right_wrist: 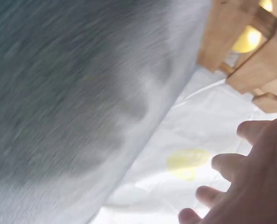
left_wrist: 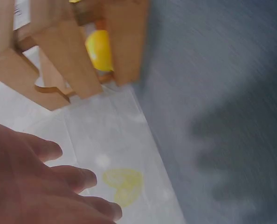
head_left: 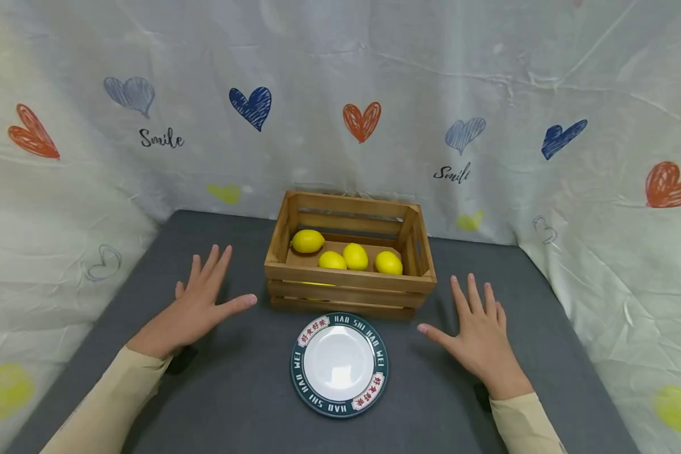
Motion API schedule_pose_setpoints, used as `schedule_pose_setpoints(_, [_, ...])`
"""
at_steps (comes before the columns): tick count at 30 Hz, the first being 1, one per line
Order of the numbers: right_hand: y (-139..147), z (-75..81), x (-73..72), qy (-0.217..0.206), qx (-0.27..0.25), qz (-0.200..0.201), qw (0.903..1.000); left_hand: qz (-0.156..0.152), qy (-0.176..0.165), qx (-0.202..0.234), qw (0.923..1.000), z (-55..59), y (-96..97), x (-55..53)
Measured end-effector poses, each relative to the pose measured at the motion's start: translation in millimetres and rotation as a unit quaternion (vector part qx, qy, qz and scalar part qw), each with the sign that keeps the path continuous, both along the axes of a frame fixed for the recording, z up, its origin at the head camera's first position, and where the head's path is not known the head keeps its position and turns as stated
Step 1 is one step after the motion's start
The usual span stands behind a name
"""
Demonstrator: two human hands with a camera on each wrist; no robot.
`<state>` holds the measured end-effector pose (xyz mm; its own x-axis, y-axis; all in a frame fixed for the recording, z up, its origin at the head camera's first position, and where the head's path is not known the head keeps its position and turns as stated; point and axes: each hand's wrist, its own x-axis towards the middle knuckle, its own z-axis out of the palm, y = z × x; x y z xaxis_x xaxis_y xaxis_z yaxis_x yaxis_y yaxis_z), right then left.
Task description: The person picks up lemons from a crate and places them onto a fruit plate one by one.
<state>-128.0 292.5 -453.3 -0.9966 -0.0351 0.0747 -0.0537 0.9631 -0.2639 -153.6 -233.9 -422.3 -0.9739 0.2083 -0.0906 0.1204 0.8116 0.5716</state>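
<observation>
My left hand (head_left: 195, 312) hovers over the table left of a wooden crate, fingers spread and holding nothing. On the other side, my right hand (head_left: 479, 337) is held the same way, its thumb pointing toward the plate. The slatted wooden crate (head_left: 346, 274) stands at the back middle with several yellow lemons inside, among them one lemon (head_left: 308, 241) at the left and another lemon (head_left: 388, 263) at the right. Directly in front of the crate lies a round plate (head_left: 340, 323) with a white centre and a dark green lettered rim. Both wrist views show a crate corner beyond the fingers.
A dark grey cloth (head_left: 232, 403) covers the table. White sheeting (head_left: 318, 57) printed with hearts and "Smile" hangs behind the table and along both sides, close to the crate's back.
</observation>
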Motion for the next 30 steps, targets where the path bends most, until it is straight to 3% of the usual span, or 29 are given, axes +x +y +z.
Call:
schedule_pose_setpoints(6, [-6.7, 6.2, -0.9, -0.018, -0.020, 0.008, 0.9996, -0.012, -0.029, 0.073, 0.9968, 10.2, 13.9, -11.2])
schedule_pose_setpoints(10, [-11.0, 11.5, -1.9, -0.016, -0.032, 0.015, 0.9993, -0.016, -0.054, 0.138, 0.9888, 13.8, 21.1, -22.0])
schedule_pose_setpoints(12, [-12.0, 16.0, -3.4, -0.013, -0.035, 0.020, 0.9991, -0.017, -0.069, 0.189, 0.9793, 14.2, 24.7, -28.1])
schedule_pose_setpoints(16, [-14.9, 29.3, -7.9, -0.004, -0.030, 0.035, 0.9989, -0.015, -0.117, 0.296, 0.9478, 10.2, 33.9, -38.6])
schedule_pose_setpoints(19, [-17.9, 42.5, -11.4, 0.007, -0.025, 0.046, 0.9986, -0.010, -0.148, 0.346, 0.9263, 4.8, 43.6, -46.5])
schedule_pose_setpoints(21, [-20.2, 53.4, -14.1, 0.014, -0.022, 0.053, 0.9983, -0.006, -0.162, 0.367, 0.9161, 1.2, 49.9, -51.9])
schedule_pose_setpoints(25, [-27.2, 79.0, -21.0, 0.037, -0.010, 0.068, 0.9969, 0.003, -0.182, 0.388, 0.9037, -5.9, 59.8, -60.7])
schedule_pose_setpoints(30, [-41.5, 111.7, -32.7, 0.052, 0.002, 0.099, 0.9937, 0.018, -0.195, 0.398, 0.8963, -11.5, 68.0, -64.8])
